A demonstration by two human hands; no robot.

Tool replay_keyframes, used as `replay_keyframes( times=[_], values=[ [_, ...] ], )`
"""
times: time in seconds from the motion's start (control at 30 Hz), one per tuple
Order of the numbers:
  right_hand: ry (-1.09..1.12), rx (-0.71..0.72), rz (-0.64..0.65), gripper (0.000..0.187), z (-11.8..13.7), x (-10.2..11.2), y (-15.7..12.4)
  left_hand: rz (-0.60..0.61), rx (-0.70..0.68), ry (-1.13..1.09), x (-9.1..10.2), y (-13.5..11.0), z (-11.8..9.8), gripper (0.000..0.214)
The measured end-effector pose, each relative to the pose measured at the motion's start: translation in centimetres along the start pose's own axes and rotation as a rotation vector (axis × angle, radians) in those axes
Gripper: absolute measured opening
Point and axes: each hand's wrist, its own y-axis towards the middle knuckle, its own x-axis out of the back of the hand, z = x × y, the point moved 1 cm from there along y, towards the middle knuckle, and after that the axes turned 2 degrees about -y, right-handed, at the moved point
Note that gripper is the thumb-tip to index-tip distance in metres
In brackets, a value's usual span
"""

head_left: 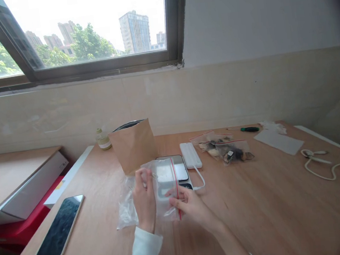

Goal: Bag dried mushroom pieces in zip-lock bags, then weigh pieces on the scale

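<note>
Sleeve [143,249] above plywood tabletop [254,216], smartphone [58,229] near edge, window [85,26] over beige wall [154,100].

Bright daylight through window [85,26]; corners dark, edges bowed.

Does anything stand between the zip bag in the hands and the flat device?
Nothing visible: the clear zip bag hangs right over the flat device, held by the left hand and right hand.

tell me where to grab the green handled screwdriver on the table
Take the screwdriver by its thick green and black handle, from above, with the right hand. It lies flat near the back edge of the wooden table, handle to the right and thin shaft pointing left, so the handle likely gives the surest grip.
</note>
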Motion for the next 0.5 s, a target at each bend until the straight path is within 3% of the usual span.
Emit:
replay_keyframes(
  times=[0.07,0.13,0.27,0.4,0.5],
  values=[
    [-0.066,-0.034,-0.005,0.050,-0.6,0.9,-0.7,-0.015,-0.002,0.035,0.7,0.1,0.3,0.025],
    [-0.226,-0.021,-0.071,0.048,-0.6,3.4,-1.2,-0.074,0.020,0.106,1.9,0.7,0.8,0.026],
    [-0.614,0.177,-0.527,0.033,0.5,12.4,-0.5,-0.107,0.089,0.351,4.7,2.7,2.3,0.025],
    [-0.976,0.053,-1.020,0.035,0.7,20.6,1.4,-0.064,0.234,0.549,6.0,4.4,3.7,0.039],
    [-1.231,-0.007,-1.094,0.045,0.2,23.4,2.4,-0.024,0.302,0.631,5.8,4.6,4.3,0.060]
  ],
)
